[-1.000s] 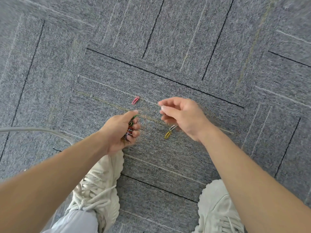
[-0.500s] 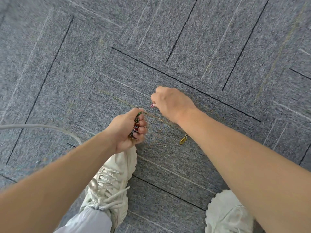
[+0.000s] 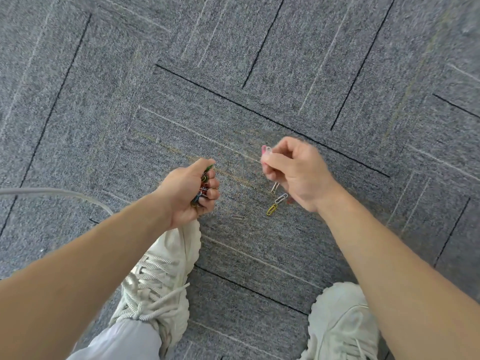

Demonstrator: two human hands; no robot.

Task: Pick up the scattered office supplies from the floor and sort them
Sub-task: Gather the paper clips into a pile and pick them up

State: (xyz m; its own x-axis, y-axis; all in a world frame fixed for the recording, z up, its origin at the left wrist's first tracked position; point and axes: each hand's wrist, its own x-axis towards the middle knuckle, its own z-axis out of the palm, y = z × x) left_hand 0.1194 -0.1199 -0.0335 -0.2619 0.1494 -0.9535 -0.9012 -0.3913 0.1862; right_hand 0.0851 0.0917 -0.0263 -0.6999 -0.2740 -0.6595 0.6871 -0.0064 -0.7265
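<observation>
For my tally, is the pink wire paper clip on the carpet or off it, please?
Off it: the right hand pinches the pink wire paper clip.

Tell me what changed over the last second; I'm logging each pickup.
The right hand reached forward to the pink-red wire paper clip, pinched it and lifted it off the grey carpet. The left hand still grips its bunch of coloured paper clips; the yellow paper clip still lies on the carpet.

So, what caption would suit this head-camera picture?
Right hand pinches a pink paper clip, left hand grips a bunch, over grey carpet.
</observation>
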